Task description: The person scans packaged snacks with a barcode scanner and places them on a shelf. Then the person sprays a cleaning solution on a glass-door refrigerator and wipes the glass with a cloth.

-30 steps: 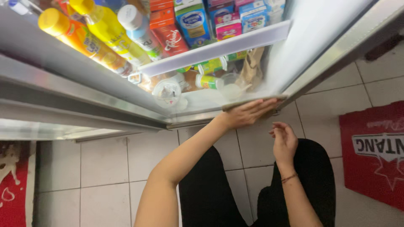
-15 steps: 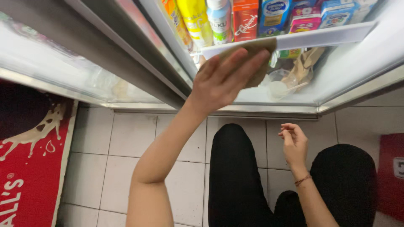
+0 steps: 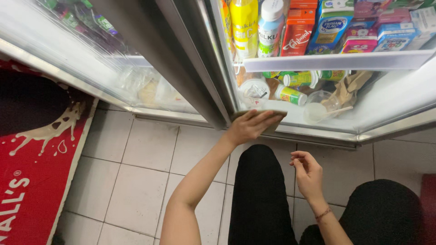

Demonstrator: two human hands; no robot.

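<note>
Fingers (image 3: pixel 268 119) of the left hand (image 3: pixel 250 127) lie spread flat on a tan cloth (image 3: pixel 272 127), pressing it against the lower edge of the glass door (image 3: pixel 390 102) of a drinks cooler, just above its metal frame (image 3: pixel 318 134). Over the black-clad lap, the right hand (image 3: pixel 309 174) hangs loosely curled, gripping nothing, with a thin red bracelet (image 3: pixel 323 213) at the wrist. Behind the glass a white shelf rail (image 3: pixel 336 61) carries a yellow bottle (image 3: pixel 244 27), a pale blue bottle with a white cap (image 3: pixel 271 25), a red carton (image 3: pixel 298 31) and blue and pink cartons beside it. Below the rail lie green-labelled cans (image 3: pixel 299 79), a clear plastic cup (image 3: pixel 318 106) and crumpled brown paper (image 3: pixel 347 88) (all jumbled together). A red floor sign with a cream splash shape (image 3: pixel 32 149) lies on the white tiles (image 3: pixel 150 149) at the left.
</note>
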